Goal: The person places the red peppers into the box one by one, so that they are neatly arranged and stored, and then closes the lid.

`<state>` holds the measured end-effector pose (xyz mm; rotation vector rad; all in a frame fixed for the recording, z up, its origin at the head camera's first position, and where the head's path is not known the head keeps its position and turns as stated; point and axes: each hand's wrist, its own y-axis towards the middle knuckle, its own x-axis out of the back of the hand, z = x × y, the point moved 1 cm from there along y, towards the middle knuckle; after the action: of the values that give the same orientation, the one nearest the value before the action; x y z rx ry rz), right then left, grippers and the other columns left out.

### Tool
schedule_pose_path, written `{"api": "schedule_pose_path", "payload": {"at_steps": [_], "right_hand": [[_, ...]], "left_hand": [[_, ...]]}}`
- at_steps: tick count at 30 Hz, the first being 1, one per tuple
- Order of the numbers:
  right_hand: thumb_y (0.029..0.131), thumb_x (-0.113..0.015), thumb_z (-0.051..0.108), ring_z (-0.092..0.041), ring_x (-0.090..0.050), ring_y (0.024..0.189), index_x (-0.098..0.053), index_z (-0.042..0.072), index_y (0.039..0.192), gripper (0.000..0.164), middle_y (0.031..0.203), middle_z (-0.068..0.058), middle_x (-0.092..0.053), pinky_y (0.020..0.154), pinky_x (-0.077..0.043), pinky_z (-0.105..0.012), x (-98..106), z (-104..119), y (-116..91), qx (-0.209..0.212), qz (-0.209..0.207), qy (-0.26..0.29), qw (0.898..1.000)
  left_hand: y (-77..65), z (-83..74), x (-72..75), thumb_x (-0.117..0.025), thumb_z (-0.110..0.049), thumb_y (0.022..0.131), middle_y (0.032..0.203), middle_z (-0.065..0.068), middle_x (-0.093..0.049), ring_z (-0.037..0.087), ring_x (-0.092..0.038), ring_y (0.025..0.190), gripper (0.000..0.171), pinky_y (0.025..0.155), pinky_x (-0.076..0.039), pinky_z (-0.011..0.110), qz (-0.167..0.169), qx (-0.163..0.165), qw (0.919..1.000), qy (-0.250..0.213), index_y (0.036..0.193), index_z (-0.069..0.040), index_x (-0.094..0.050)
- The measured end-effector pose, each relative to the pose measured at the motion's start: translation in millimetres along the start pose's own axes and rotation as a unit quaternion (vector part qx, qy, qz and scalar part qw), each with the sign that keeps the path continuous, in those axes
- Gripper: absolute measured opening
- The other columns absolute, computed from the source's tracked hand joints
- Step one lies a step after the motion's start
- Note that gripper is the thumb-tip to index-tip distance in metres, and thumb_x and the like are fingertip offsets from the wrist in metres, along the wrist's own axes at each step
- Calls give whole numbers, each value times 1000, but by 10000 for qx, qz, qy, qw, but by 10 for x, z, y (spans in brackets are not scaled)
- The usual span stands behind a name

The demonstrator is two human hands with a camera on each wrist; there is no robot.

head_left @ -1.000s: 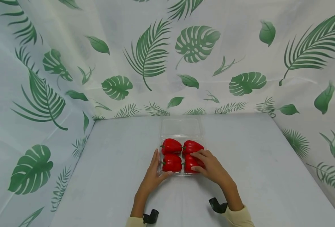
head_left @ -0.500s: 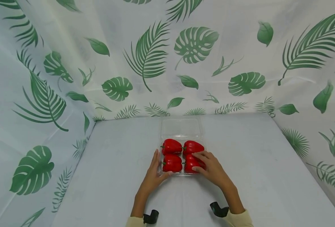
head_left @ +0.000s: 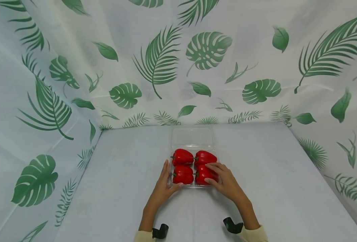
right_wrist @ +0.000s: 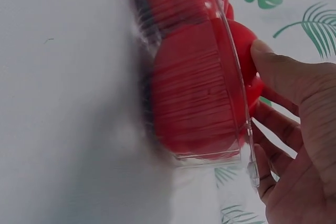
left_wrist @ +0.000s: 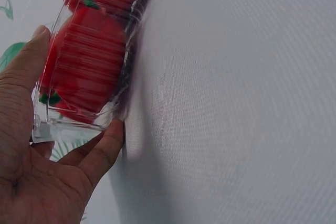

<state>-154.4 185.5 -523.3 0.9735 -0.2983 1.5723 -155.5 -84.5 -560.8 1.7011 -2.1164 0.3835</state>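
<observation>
In the head view, red bell peppers fill a clear plastic clamshell container [head_left: 188,186]; its lid [head_left: 192,137] lies folded back on the far side. My left hand [head_left: 161,193] holds the container's front left corner, fingers along the left side and thumb at the front edge. In the left wrist view, the thumb [left_wrist: 30,59] lies over the rim. My right hand [head_left: 229,184] grips the front right bell pepper [head_left: 202,175] inside the container. The right wrist view shows the thumb [right_wrist: 270,61] pressed on this pepper, above the rim; part of the fingertips is hidden behind it.
The container stands on a white-covered table [head_left: 130,174]. Behind it hangs a white curtain [head_left: 166,70] with green leaf prints, which also runs along both sides. Each wrist wears a black camera mount, such as the right one [head_left: 233,226].
Both hands keep their holds, and the peppers stay in the container. The right wrist has shifted down slightly, and the view itself has tilted a little.
</observation>
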Motion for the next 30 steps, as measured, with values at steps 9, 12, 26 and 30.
{"api": "schedule_pose_path", "payload": {"at_steps": [9,12,26,30], "right_hand": [[77,-83,20,-32,-58,117,-64,10,128,55,123,-10,-63,92,-56,-51,-6,-36,3,102,-48,112,9999],[77,-84,20,-32,-59,116,-63,10,128,56,123,-10,-63,90,-57,-51,-5,-52,16,164,-140,152,9997],[78,-82,22,-33,-55,119,-64,12,129,55,127,-10,-61,91,-56,-53,-51,-27,-4,-98,-44,64,9999],[78,-82,22,-33,-55,119,-64,13,130,56,127,-10,-61,91,-54,-55,-59,-20,-3,-159,-89,-37,9998]], "left_hand": [[-12,-6,-1,-71,-49,85,166,-2,-4,37,-29,146,102,101,-47,53,29,-26,10000,2,159,-18,-7],[4,-20,3,-71,-48,85,166,-2,-4,37,-29,146,102,100,-47,53,16,-61,10000,-34,159,-17,-8],[-15,1,-3,-72,-48,84,166,-3,-4,38,-36,142,103,98,-50,51,22,56,9999,-98,159,-21,-6],[-12,-1,-6,-72,-48,84,166,-3,-4,39,-37,142,103,98,-50,50,14,26,10000,-76,159,-21,-6]]}}
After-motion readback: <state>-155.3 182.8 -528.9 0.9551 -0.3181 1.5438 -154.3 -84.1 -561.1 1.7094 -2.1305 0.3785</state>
